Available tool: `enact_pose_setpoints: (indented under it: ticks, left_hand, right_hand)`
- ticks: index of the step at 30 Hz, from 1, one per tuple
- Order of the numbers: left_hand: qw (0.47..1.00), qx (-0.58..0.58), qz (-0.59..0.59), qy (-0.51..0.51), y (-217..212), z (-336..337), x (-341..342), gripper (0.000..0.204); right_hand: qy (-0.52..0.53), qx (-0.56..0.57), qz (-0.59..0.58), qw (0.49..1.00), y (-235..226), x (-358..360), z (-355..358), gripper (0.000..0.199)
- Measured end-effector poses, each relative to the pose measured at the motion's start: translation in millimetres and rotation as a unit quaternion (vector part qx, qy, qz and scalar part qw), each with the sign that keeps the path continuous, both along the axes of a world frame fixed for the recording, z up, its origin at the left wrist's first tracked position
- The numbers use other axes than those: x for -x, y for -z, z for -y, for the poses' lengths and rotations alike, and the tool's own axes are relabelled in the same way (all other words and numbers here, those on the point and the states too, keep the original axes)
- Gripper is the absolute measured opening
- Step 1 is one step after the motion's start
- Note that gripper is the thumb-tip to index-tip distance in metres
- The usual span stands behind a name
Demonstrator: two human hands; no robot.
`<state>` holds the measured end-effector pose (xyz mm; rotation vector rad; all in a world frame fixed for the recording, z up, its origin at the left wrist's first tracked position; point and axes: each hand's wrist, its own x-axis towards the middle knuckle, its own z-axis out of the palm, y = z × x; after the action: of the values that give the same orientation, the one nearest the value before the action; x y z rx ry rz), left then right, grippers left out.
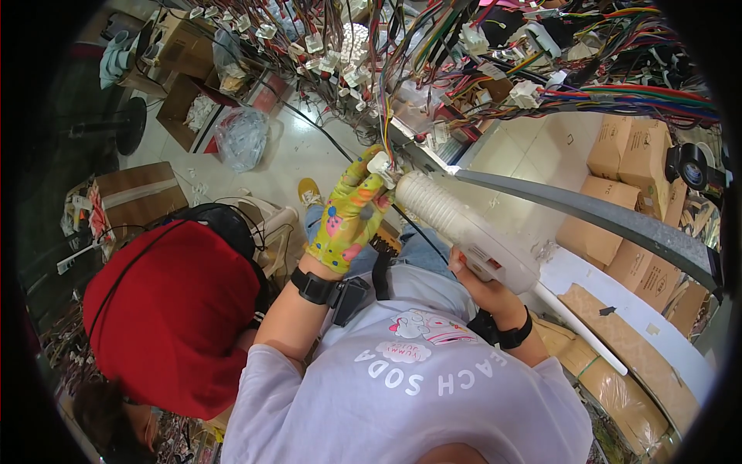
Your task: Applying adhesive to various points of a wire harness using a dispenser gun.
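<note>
My left hand [344, 220], in a yellow patterned glove, pinches a white plastic connector [380, 164] between its fingertips. Thin coloured wires [384, 104] run up from the connector into the hanging bundles. In my bare right hand [492, 294] is a pale glue gun [473, 230], gripped by its handle. Its ribbed front end lies just right of the connector; I cannot tell whether they touch. From the back of the gun a long white glue stick [581, 329] slants down to the right.
Wire harnesses [587, 100] with white connectors hang across the top. A curved grey metal bar [587, 213] crosses at right, before stacked cardboard boxes [610, 209]. A person in red [174, 309] bends close on my left. A clear plastic bag [241, 139] lies on the floor beyond.
</note>
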<state>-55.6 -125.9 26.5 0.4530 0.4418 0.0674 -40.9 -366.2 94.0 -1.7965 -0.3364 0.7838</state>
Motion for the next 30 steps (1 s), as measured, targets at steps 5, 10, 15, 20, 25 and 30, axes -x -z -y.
enact_pose_setpoints:
  ticks: [5,10,15,20,25,30]
  left_hand:
    - [1.0,-0.002,0.0,0.002,1.1,-0.9,-0.9,0.056]
    - [1.0,0.014,0.018,0.01,8.9,-3.1,0.1,0.057]
    - [0.999,0.012,0.046,0.01,15.7,-4.3,0.5,0.056]
    - [0.998,0.025,0.05,0.01,13.1,-5.2,0.7,0.053]
    - [0.999,0.026,0.037,0.01,9.9,-4.7,0.2,0.052]
    - [0.999,0.038,0.022,0.001,0.8,-4.6,-3.3,0.046]
  right_hand:
    - [0.012,0.008,0.001,1.0,0.9,2.6,0.7,0.004]
    - [0.021,0.018,-0.015,1.0,2.2,3.8,2.6,0.006]
    - [0.034,0.006,0.005,0.999,5.1,5.6,3.5,0.006]
    - [0.032,0.004,0.019,0.999,2.2,3.5,2.0,0.006]
    - [0.024,0.005,0.026,0.999,4.1,2.9,4.4,0.007]
    - [0.024,0.018,0.034,0.999,4.1,4.8,4.6,0.007]
